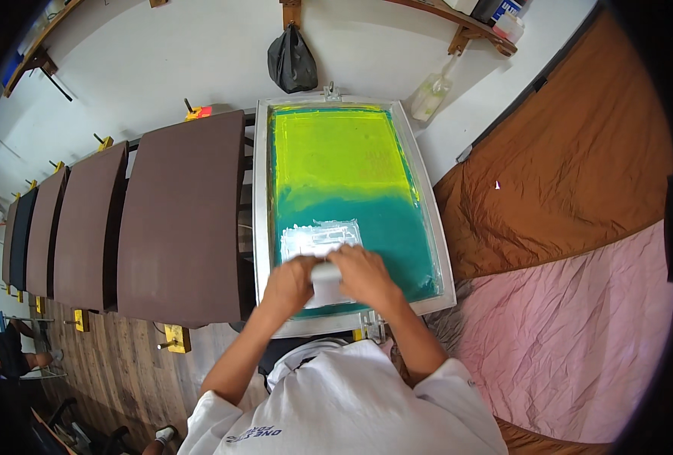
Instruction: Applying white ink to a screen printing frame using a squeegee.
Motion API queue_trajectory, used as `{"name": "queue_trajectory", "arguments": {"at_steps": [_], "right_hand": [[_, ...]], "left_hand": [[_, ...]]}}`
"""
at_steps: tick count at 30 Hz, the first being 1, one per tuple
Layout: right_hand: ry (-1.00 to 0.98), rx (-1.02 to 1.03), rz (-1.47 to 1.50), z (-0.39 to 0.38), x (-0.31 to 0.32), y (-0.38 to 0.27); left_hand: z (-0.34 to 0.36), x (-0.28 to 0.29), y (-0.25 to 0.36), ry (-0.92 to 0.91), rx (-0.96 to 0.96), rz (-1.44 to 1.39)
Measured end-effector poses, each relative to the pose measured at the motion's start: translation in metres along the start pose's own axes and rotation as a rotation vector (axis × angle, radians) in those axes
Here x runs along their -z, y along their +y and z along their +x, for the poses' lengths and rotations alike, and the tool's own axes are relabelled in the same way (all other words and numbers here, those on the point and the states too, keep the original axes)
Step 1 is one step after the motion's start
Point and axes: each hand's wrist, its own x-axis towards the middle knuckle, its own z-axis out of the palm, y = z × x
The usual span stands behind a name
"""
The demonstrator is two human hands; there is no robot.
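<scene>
Here, both the left hand (289, 282) and the right hand (364, 274) close firmly around a white squeegee (326, 282), pressed on the teal mesh at the near end of the aluminium-framed printing screen (261, 227), just below white ink (320, 239).

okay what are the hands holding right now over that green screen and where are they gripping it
Both hands, left hand and right hand, grip a white squeegee by its top handle, one at each end, pressed onto the screen frame's green mesh.
</scene>
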Motion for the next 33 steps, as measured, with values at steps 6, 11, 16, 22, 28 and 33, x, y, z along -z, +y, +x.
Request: {"name": "queue_trajectory", "arguments": {"at_steps": [6, 11, 16, 22, 28, 33], "right_hand": [[0.012, -0.009, 0.011, 0.029, -0.02, 0.017], [-0.019, -0.042, 0.094, -0.032, -0.034, -0.006], [-0.101, -0.068, 0.162, -0.056, -0.022, -0.013], [-0.07, -0.069, 0.017, 0.019, -0.004, 0.01], [0.031, 0.004, 0.006, -0.032, -0.033, 0.001], [-0.024, -0.034, 0.062, -0.07, -0.028, -0.02]], "left_hand": [[0.018, -0.012, -0.021, 0.028, 0.055, 0.017], [-0.041, -0.017, 0.008, -0.07, 0.08, -0.04], [-0.051, -0.003, 0.029, -0.261, 0.14, -0.103], [0.019, -0.003, -0.008, -0.081, 0.075, 0.009], [-0.034, -0.031, 0.004, -0.072, 0.087, 0.034], [-0.067, -0.019, 0.027, -0.154, 0.08, -0.039]]}}
